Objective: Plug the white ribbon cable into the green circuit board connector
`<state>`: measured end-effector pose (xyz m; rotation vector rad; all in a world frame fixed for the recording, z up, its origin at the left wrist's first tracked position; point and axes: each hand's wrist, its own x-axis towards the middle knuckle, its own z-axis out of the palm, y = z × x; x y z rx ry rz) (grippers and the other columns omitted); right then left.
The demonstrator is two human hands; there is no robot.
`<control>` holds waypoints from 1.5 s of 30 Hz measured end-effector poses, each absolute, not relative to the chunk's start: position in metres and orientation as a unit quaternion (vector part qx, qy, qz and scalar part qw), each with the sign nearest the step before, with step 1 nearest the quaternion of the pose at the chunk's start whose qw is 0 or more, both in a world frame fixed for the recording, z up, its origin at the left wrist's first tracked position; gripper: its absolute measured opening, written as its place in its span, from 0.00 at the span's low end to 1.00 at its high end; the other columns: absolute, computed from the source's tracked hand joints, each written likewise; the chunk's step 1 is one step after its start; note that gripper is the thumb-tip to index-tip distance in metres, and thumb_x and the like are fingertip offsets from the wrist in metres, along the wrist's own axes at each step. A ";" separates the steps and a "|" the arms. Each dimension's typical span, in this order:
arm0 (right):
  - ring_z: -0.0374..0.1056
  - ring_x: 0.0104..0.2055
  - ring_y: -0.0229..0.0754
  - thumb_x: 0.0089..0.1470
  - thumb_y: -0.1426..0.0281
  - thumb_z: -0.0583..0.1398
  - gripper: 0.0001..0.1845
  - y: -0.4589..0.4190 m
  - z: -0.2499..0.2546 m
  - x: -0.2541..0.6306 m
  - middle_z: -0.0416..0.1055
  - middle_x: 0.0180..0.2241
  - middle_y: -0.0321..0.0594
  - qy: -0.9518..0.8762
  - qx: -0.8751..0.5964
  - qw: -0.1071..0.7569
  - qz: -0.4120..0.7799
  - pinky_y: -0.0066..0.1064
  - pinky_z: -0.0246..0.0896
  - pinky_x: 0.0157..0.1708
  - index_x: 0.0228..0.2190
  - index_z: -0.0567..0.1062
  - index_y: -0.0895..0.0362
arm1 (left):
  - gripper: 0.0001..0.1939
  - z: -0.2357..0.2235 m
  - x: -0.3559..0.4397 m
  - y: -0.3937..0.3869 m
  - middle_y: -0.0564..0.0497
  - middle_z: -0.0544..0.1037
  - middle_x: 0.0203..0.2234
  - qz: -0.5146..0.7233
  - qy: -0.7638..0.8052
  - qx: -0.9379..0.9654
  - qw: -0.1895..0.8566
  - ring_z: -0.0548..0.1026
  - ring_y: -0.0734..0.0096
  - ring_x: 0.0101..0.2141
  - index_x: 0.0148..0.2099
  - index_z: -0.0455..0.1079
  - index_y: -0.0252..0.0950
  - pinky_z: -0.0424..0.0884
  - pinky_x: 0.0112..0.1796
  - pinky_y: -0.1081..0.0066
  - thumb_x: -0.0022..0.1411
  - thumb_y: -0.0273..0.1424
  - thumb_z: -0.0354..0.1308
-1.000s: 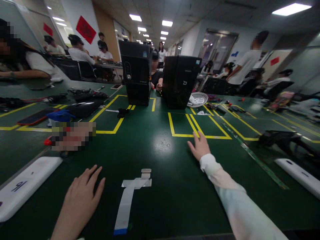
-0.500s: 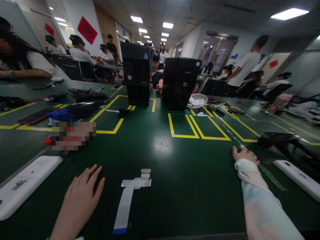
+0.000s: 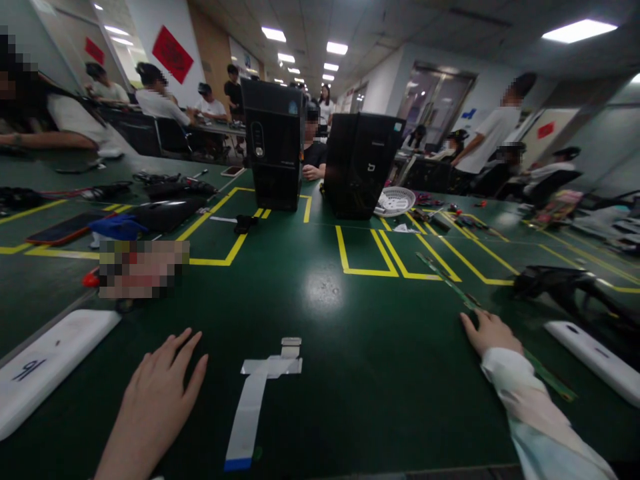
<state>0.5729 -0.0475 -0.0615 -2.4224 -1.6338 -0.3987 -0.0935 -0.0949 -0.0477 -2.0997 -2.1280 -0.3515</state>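
Note:
My left hand (image 3: 163, 383) lies flat on the green table, fingers stretched and holding nothing. To its right is a flat white ribbon cable (image 3: 249, 407) with a blue end and a cross piece near its connector. On the right, my right hand (image 3: 493, 331) is closed over the middle of a long, narrow green circuit board strip (image 3: 553, 379). Both ends of the strip stick out from under the hand, while its middle is hidden. How the fingertips meet it cannot be made out.
Two black computer towers (image 3: 277, 150) stand at the back, a white basket (image 3: 397, 200) beside the right one. White plastic cases (image 3: 55, 363) lie at both sides. Yellow tape (image 3: 370, 272) marks the table. A co-worker's hands (image 3: 314, 172) show between the towers.
My right hand moved right and back toward me, onto the circuit board strip. The strip's far end has shifted left. My left hand stays nearly still.

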 end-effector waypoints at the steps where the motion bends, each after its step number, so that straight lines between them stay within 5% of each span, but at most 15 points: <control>1: 0.71 0.46 0.68 0.59 0.47 0.43 0.38 -0.052 -0.062 0.568 0.72 0.47 0.66 -0.550 -0.819 0.095 -0.133 0.60 0.68 0.38 0.48 0.75 0.63 | 0.36 -0.048 -0.094 -0.095 0.35 0.68 0.60 -0.117 -0.705 -0.697 0.065 0.66 0.42 0.59 0.60 0.67 0.29 0.61 0.58 0.44 0.64 0.48 0.36; 7: 0.71 0.50 0.58 0.58 0.51 0.47 0.34 -0.070 -0.055 0.541 0.73 0.48 0.56 -0.634 -0.757 0.137 -0.080 0.50 0.67 0.51 0.52 0.73 0.62 | 0.38 -0.049 -0.097 -0.094 0.33 0.67 0.60 -0.111 -0.706 -0.698 0.052 0.65 0.41 0.60 0.61 0.66 0.27 0.61 0.58 0.44 0.64 0.49 0.36; 13: 0.67 0.56 0.55 0.60 0.50 0.49 0.32 -0.071 -0.046 0.525 0.72 0.52 0.54 -0.715 -0.678 0.171 -0.030 0.50 0.62 0.57 0.54 0.72 0.58 | 0.37 -0.047 -0.094 -0.095 0.34 0.67 0.60 -0.109 -0.708 -0.696 0.055 0.65 0.42 0.60 0.62 0.66 0.27 0.61 0.58 0.44 0.64 0.48 0.35; 30: 0.64 0.57 0.53 0.66 0.63 0.49 0.22 -0.039 -0.035 0.369 0.70 0.53 0.53 -0.857 -0.481 0.183 -0.037 0.50 0.63 0.55 0.53 0.73 0.60 | 0.37 -0.048 -0.098 -0.094 0.32 0.66 0.61 -0.108 -0.697 -0.707 0.051 0.65 0.40 0.59 0.62 0.65 0.27 0.62 0.57 0.42 0.65 0.48 0.36; 45: 0.57 0.61 0.57 0.65 0.60 0.52 0.25 -0.040 -0.015 0.232 0.65 0.58 0.51 -0.852 -0.509 0.123 0.021 0.51 0.56 0.57 0.58 0.69 0.57 | 0.37 -0.051 -0.099 -0.094 0.33 0.67 0.60 -0.123 -0.693 -0.708 0.057 0.65 0.40 0.60 0.61 0.65 0.27 0.62 0.57 0.42 0.65 0.48 0.35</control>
